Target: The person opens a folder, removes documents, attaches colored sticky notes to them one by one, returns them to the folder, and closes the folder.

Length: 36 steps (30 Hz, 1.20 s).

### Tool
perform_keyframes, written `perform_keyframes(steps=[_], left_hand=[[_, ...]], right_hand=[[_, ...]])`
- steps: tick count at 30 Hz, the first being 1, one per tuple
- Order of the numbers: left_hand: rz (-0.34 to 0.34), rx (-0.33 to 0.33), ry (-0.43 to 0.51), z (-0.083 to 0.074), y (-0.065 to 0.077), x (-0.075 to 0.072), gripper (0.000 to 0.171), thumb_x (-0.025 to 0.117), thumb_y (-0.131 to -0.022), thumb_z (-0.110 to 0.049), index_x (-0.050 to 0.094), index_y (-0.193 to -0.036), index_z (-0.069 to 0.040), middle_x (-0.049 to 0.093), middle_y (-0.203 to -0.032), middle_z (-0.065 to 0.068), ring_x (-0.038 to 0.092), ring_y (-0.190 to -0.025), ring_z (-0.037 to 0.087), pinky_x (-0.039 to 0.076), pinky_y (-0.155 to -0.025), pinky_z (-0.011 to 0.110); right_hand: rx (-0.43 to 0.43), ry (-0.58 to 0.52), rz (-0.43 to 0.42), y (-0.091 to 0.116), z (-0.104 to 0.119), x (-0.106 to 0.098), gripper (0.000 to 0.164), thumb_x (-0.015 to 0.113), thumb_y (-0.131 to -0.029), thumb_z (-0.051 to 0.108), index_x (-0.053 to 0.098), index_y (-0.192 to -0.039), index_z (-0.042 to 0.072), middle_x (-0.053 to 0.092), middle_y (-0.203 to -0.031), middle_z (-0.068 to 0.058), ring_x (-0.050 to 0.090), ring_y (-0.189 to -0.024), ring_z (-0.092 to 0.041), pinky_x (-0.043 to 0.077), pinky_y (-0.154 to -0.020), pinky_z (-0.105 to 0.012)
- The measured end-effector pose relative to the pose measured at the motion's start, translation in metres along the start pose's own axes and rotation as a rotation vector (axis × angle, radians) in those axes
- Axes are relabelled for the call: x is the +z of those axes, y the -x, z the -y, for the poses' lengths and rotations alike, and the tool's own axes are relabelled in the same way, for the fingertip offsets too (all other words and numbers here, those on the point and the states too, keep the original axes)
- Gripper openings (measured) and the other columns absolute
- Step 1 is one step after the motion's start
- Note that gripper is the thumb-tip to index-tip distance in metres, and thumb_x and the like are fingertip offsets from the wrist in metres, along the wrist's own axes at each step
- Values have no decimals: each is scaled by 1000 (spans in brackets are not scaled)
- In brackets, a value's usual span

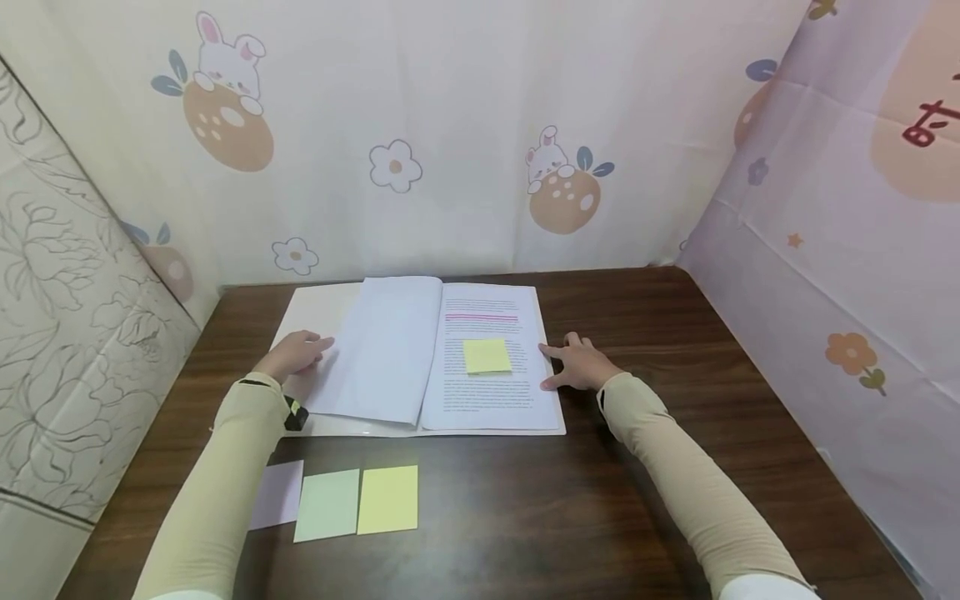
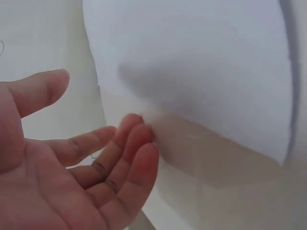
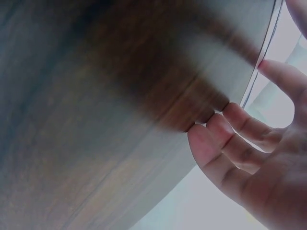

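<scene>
A white folder of papers (image 1: 326, 302) lies open on the table. Its left leaf is a blank white sheet (image 1: 386, 350); the right printed page (image 1: 468, 406) has pink lines across its upper part. On that page sits a yellow sticky note (image 1: 487, 356). My left hand (image 1: 295, 354) is at the folder's left side, fingers loosely bent beside the blank sheet, nothing gripped. In the left wrist view, the left hand (image 2: 72, 177) has the sheet's edge beyond its fingertips. My right hand (image 1: 581, 365) touches the folder's right edge, its fingers spread; the right wrist view shows the right hand (image 3: 254, 153) with fingertips at the tabletop.
In front of the folder lie three square paper pads in a row: purple (image 1: 279, 494), green (image 1: 327, 505) and yellow (image 1: 387, 499). The dark wooden table (image 1: 525, 517) meets a patterned curtain (image 1: 450, 225) at the back and sides.
</scene>
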<state>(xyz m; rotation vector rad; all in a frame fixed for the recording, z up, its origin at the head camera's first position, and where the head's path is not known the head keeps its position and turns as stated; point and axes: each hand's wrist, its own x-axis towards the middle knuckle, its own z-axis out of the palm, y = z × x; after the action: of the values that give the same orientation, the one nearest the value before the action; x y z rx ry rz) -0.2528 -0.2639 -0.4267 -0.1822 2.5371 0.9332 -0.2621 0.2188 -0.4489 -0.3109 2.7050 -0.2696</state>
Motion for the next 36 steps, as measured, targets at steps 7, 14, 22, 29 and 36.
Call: perform_keyframes(steps=[7,14,22,29,36], left_hand=[[36,19,135,4,-3,5,57,44,-103,-31,39,-140,12,61,-101,8,56,-80,8,48,-73,20],[70,84,175,2,3,10,55,46,-102,-30,44,-138,11,63,-113,18,60,-89,13,52,-79,24],[118,146,165,-3,4,24,55,46,-102,-32,44,-140,8,63,-120,21,60,-98,19,51,-85,29],[139,197,184,-6,8,34,52,48,-102,-32,47,-141,2,58,-93,4,54,-86,14,46,-79,26],[98,243,222,-15,18,38,63,40,-103,-46,38,-147,-2,51,-139,20,53,-121,31,44,-104,44]], right_hand=[[-8,3,2,-2,-1,1,87,75,-80,50,35,-151,20,35,-139,-27,39,-114,-37,44,-90,-51],[-10,0,-4,0,-1,0,86,75,-80,49,36,-151,20,34,-141,-27,39,-116,-38,44,-92,-52],[-8,-2,-10,-2,-2,-2,85,74,-81,49,35,-151,21,33,-141,-28,38,-116,-38,43,-92,-52],[-12,-4,-3,0,-1,0,85,74,-81,48,35,-151,20,34,-140,-28,38,-115,-38,43,-91,-52],[-31,3,-20,0,-3,2,85,74,-81,49,36,-151,20,35,-140,-28,39,-114,-38,43,-90,-52]])
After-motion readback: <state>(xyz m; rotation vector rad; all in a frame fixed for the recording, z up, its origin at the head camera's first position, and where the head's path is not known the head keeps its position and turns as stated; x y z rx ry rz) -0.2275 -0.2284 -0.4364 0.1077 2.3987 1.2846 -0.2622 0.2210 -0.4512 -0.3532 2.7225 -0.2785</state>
